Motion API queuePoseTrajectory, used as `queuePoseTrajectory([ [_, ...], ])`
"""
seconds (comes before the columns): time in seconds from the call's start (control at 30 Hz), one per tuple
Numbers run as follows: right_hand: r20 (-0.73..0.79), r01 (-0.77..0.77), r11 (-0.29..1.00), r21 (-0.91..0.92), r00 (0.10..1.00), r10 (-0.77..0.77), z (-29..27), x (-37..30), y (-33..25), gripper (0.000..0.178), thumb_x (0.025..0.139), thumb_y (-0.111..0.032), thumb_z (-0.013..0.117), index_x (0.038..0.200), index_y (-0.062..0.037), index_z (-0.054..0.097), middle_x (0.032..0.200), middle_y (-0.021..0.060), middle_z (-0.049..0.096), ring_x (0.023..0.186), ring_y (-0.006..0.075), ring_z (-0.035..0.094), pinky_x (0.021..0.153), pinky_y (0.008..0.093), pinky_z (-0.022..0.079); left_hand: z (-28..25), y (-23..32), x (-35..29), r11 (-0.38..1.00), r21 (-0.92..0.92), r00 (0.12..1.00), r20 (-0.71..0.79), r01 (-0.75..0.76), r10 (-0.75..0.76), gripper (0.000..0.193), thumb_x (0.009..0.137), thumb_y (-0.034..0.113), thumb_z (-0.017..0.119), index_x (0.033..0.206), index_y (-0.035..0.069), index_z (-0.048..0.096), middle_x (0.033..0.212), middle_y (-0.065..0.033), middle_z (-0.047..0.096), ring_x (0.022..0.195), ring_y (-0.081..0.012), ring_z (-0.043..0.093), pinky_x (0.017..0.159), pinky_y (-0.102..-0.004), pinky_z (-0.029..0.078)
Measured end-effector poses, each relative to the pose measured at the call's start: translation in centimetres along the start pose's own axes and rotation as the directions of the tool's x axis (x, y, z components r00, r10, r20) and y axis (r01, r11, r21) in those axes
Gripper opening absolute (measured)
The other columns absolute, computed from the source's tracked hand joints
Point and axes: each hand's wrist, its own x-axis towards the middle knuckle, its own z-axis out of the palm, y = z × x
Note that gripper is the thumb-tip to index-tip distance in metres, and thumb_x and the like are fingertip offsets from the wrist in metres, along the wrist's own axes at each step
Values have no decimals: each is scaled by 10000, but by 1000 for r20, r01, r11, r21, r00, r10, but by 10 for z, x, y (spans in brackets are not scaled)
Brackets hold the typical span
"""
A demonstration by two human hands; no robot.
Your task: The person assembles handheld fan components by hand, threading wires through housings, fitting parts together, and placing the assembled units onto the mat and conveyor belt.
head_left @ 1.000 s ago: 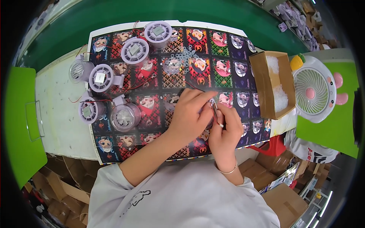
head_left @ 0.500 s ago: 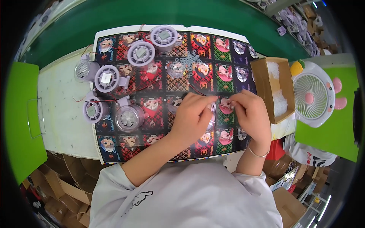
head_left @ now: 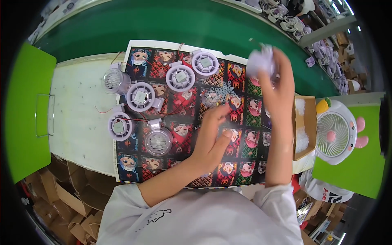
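Note:
At the far right of the printed card sheet, my right hand [head_left: 281, 79] is raised with its fingers closed round a lavender fan housing [head_left: 260, 62], which is blurred by motion. My left hand [head_left: 213, 136] hovers over the middle of the sheet [head_left: 192, 159], thumb and fingers apart, holding nothing. Just beyond its fingertips lies a pile of small pale-blue rings [head_left: 224, 93], beside a clear round piece [head_left: 211, 98]. Several lavender fan housings with red wires stand to the left, among them one with a square plate [head_left: 140, 96] and a clear-topped one [head_left: 158, 141].
An open cardboard box [head_left: 305, 126] with clear small parts stands right of the sheet, next to a white fan with pink ears [head_left: 332, 132]. A green conveyor belt [head_left: 163, 24] runs along the far side. Cardboard cartons [head_left: 73, 192] sit low at the left.
My right hand has swung away and up to the far right, carrying the lavender housing. The left hand has let go and opened. The whole view has shifted slightly.

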Motion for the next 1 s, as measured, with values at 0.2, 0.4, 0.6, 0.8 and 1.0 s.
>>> queuePoseTrajectory([
  [0.2, 205, -169, 756, -632, 905, 373, 71, 85, 82, 565, 810, -265, 666, 1332, -122, 505, 1246, 226, 509, 1149, 419, 517, 883, 520, 481, 7, 8, 0, 973, 7, 963, 145, 230, -229, 302, 994, 164, 469, 1252, 21, 530, 1044, -88, 636, 957, -149, 597, 833, -291, 480],
  [0.4, 523, 303, 942, 147, 784, -334, 56, 35, -29, 564, 740, -178, 769, 1251, -89, 547, 1197, 179, 531, 1106, 373, 518, 954, 441, 446, 0, 11, -2, 951, 13, 947, 83, 309, -309, 251, 1003, 113, 431, 1190, 7, 560, 978, -89, 640, 877, -131, 589, 796, -290, 484],
  [0.6, 265, 185, 977, 107, 942, -207, 30, 6, -36, 544, 656, -36, 777, 1143, -46, 533, 1099, 170, 523, 1002, 358, 550, 830, 418, 491, 2, 10, -12, 974, -16, 974, 24, 226, -225, 285, 995, 86, 392, 1244, 1, 502, 1084, -106, 602, 970, -165, 577, 880, -314, 473],
  [0.8, 373, 107, 925, 363, 894, -250, -36, -80, -69, 658, 597, -81, 828, 1163, -54, 494, 1149, 175, 510, 1067, 374, 521, 912, 422, 440, -23, 33, -21, 952, 253, 984, 21, -175, 176, 537, 923, 115, 493, 1414, -52, 353, 1352, -244, 462, 1238, -372, 473, 1043, -441, 378],
  [1.0, 624, -176, 795, 580, 724, -294, -35, -91, -35, 241, 758, -10, 699, 983, -31, 613, 1079, 122, 605, 968, 292, 592, 777, 345, 501, -45, 39, -42, 812, 547, 970, 225, -206, 95, 452, 802, -25, 573, 1252, 17, 578, 1125, -189, 558, 988, -369, 545, 869, -426, 454],
])
